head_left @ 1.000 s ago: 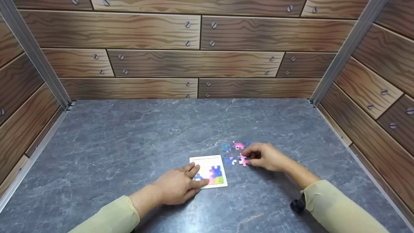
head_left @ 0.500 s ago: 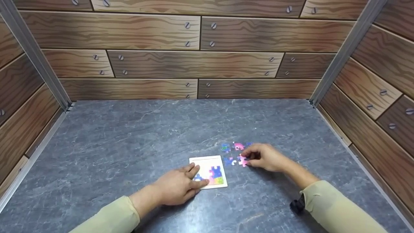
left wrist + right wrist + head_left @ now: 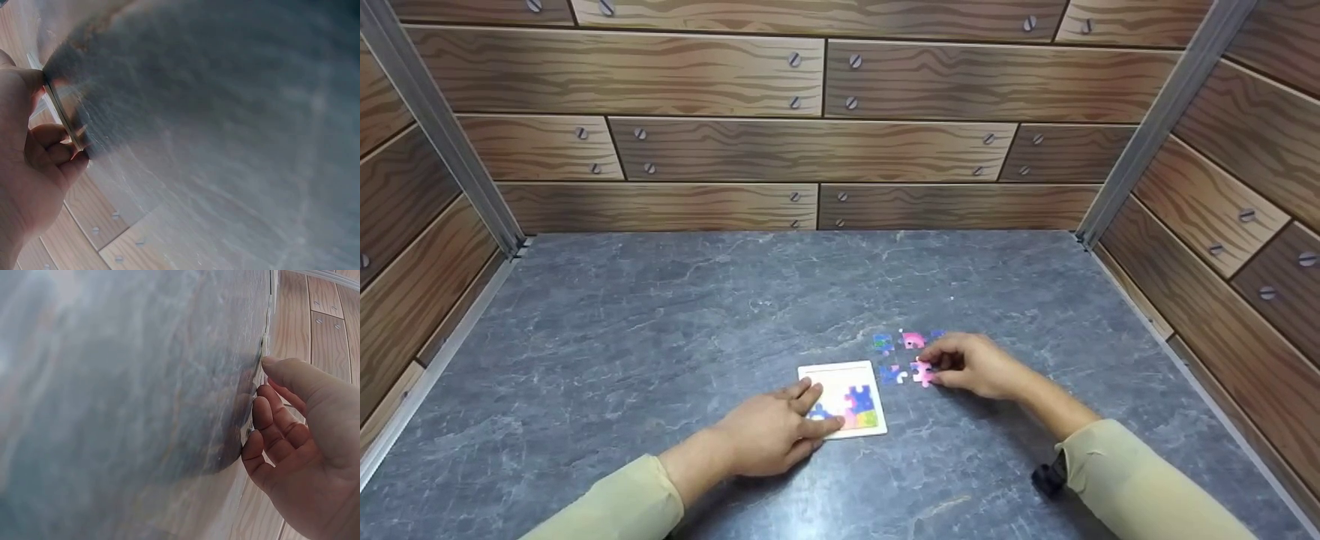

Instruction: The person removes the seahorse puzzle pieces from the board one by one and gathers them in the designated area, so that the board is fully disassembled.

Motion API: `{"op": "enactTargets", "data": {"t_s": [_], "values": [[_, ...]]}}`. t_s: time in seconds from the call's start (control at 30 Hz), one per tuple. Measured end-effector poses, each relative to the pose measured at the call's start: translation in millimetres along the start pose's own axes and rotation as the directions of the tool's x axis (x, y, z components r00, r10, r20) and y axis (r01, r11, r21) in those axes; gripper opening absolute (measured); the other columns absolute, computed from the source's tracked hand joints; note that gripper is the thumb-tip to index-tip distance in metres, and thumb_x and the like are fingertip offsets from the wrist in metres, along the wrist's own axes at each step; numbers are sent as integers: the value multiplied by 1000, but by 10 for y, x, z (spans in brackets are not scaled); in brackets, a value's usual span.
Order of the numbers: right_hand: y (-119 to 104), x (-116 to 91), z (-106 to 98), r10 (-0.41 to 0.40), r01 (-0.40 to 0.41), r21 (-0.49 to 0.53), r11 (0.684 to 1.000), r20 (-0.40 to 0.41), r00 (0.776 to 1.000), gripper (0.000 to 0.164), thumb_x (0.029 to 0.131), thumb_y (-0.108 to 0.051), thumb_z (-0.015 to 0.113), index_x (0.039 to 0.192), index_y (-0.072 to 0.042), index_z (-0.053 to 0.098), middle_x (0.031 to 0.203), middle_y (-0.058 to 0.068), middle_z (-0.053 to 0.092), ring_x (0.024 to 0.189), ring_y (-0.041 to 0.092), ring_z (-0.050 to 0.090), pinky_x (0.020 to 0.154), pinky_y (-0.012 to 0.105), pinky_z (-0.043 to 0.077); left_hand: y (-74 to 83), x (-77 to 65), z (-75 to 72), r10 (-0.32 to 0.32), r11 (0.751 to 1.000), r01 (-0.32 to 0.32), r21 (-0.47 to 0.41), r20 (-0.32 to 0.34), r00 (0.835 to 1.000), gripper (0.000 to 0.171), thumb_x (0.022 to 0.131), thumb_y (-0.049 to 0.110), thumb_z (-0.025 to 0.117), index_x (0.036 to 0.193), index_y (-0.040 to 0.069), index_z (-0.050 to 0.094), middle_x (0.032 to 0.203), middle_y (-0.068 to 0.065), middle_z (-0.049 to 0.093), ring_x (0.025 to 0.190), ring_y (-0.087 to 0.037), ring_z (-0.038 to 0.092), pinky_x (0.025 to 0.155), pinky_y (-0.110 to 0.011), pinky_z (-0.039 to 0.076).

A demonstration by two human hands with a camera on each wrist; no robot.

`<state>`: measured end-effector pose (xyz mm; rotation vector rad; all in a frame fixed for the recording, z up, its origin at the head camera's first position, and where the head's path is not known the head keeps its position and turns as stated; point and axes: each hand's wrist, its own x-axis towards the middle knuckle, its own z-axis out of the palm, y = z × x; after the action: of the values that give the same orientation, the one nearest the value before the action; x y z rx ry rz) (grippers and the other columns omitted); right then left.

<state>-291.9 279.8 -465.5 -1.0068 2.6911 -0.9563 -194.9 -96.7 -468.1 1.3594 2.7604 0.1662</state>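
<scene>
The left hand (image 3: 771, 432) holds the white tray (image 3: 835, 367) by its lower left corner — one finger lies straight across the tray, and in the left wrist view other fingers bend to its edge. The tray lies flat on the grey desk (image 3: 682, 300), with a dark blue piece (image 3: 859, 398), a green and yellow piece (image 3: 868, 418) and some more bits of picture inside. The right hand (image 3: 979, 367) is nearly closed, with its thumb and bent pointing finger pinching a bright pink piece (image 3: 922, 372) that is down at the desk, to the right of the tray. Just beside it lies a blue and white piece (image 3: 894, 374). Behind these are a blue and green piece (image 3: 883, 343), a pink piece with a black dot (image 3: 913, 341), and a small blue piece (image 3: 937, 334) — the right hand hides some of that one.
</scene>
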Motion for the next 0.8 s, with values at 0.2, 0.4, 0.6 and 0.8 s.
{"op": "enactTargets", "data": {"t_s": [0.2, 0.4, 0.6, 0.8], "values": [[-1, -19, -6, 20, -20, 6, 1000, 4, 1000, 25, 91, -7, 83, 116, -6, 78, 100, 3, 73, 89, 19, 65, 78, 33, 56, 13, 4, 0, 2, 1000, -2, 2, 3, 1000, 45, 113, 35, 49, 158, 35, 53, 161, -25, 44, 148, -43, 44, 113, -52, 48], [7, -39, -11, 16, -16, 4, 1000, -1, 1000, 26, 91, -8, 84, 116, -6, 79, 100, 3, 73, 87, 16, 64, 76, 32, 56, 11, 16, 16, -8, 1000, 8, -3, 14, 1000, 45, 113, 36, 48, 159, 36, 52, 162, -23, 43, 149, -42, 44, 113, -52, 48], [-32, -36, -26, 39, -39, -3, 999, 1, 999, 27, 90, -8, 84, 117, -7, 79, 102, 3, 74, 86, 13, 62, 76, 29, 54, 4, 10, 20, -17, 1000, 17, 2, 19, 1000, 46, 113, 36, 48, 159, 36, 51, 162, -22, 43, 149, -42, 43, 113, -53, 48], [-156, -9, -44, 26, -26, -16, 1000, -23, 999, 25, 91, -6, 82, 115, -4, 78, 98, 4, 72, 86, 14, 61, 76, 32, 55, 5, 6, 7, -6, 1000, 6, 9, -4, 1000, 45, 113, 35, 50, 158, 35, 54, 161, -24, 45, 147, -43, 46, 111, -53, 49]]}}
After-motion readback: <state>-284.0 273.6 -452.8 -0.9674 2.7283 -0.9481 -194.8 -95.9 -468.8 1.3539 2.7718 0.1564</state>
